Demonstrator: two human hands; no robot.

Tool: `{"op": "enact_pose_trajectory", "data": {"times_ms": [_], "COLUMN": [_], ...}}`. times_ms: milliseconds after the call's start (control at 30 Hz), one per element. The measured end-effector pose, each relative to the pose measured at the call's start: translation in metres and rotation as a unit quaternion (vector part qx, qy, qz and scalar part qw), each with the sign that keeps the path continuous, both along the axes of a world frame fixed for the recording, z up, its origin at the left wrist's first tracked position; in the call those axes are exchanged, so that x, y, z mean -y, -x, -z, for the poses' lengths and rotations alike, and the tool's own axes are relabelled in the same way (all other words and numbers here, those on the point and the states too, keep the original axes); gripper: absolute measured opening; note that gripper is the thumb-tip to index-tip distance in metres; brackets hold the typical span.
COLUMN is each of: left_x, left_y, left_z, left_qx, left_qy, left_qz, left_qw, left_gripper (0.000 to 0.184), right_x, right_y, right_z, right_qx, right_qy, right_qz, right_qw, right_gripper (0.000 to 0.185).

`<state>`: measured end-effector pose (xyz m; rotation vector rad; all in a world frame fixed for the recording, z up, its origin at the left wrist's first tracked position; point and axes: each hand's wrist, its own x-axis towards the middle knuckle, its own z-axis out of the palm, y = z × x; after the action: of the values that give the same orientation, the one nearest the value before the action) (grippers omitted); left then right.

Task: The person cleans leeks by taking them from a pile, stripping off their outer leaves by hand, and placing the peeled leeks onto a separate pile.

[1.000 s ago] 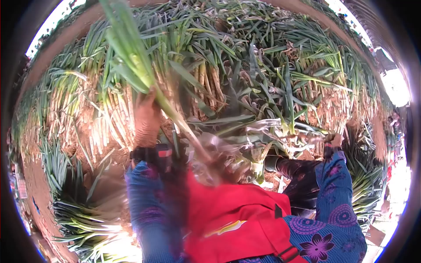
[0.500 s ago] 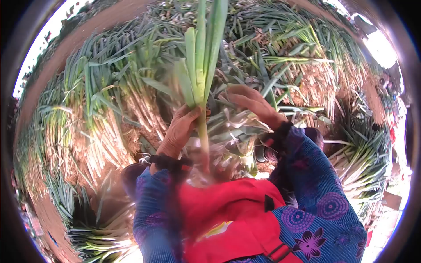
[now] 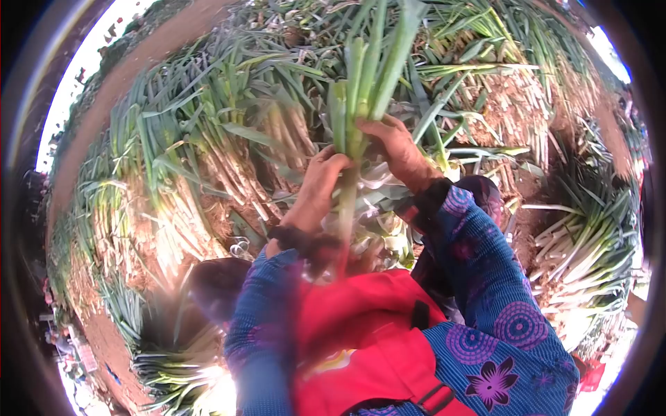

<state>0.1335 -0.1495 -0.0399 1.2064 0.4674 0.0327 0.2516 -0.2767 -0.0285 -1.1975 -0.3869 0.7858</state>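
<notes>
A leek [image 3: 360, 104] stands upright in front of me, green leaves on top and pale stem pointing down toward my red apron. My left hand [image 3: 319, 185] is closed around its stem, just below where the leaves fan out. Slightly higher, my right hand [image 3: 400, 152] pinches the leaf bases from the right side, thumb pressed on the leaves. The root end of the stem is blurred above the red apron [image 3: 374, 305]. Loose peeled leaves [image 3: 378, 191] lie on the ground behind and below the hands.
Heaps of leeks with soil-covered roots spread to the left [image 3: 173, 208] and at the upper right [image 3: 499, 104]. Cleaner pale-stemmed leek piles lie at the right [image 3: 576, 243] and lower left [image 3: 184, 367]. Bare brown soil [image 3: 111, 347] shows at the left.
My right hand, blurred and apart from the leek before, has closed on its leaf bases. The leek and left hand have shifted right in view.
</notes>
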Motion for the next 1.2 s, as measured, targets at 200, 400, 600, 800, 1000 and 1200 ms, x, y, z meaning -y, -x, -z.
{"op": "enact_pose_trajectory", "data": {"times_ms": [200, 400, 600, 800, 1000, 1200], "left_x": [0.024, 0.058, 0.087, 0.089, 0.07, 0.085], "left_y": [-0.044, -0.064, -0.069, -0.079, -0.069, -0.054], "left_z": [0.022, 0.018, 0.003, 0.006, 0.001, 0.011], "left_qx": [0.127, 0.128, 0.116, 0.139, 0.132, 0.097], "left_qy": [-0.172, -0.366, -0.386, -0.362, -0.023, 0.046], "left_qz": [-0.02, -0.056, -0.064, -0.088, 0.017, -0.005], "left_qw": [0.977, 0.92, 0.913, 0.918, 0.991, 0.994], "left_gripper": [0.032, 0.04, 0.036, 0.032, 0.028, 0.026], "right_x": [0.022, 0.054, 0.075, 0.083, 0.086, 0.076], "right_y": [-0.014, -0.029, -0.023, -0.021, -0.031, -0.041], "right_z": [-0.009, -0.005, -0.009, -0.026, -0.023, -0.008], "right_qx": [0.07, 0.127, 0.103, 0.041, 0.0, -0.105], "right_qy": [-0.005, -0.002, -0.028, -0.09, -0.14, -0.229], "right_qz": [0.044, 0.101, 0.134, 0.134, 0.128, 0.127], "right_qw": [0.997, 0.987, 0.985, 0.986, 0.982, 0.959], "right_gripper": [0.037, 0.031, 0.031, 0.034, 0.036, 0.038]}}
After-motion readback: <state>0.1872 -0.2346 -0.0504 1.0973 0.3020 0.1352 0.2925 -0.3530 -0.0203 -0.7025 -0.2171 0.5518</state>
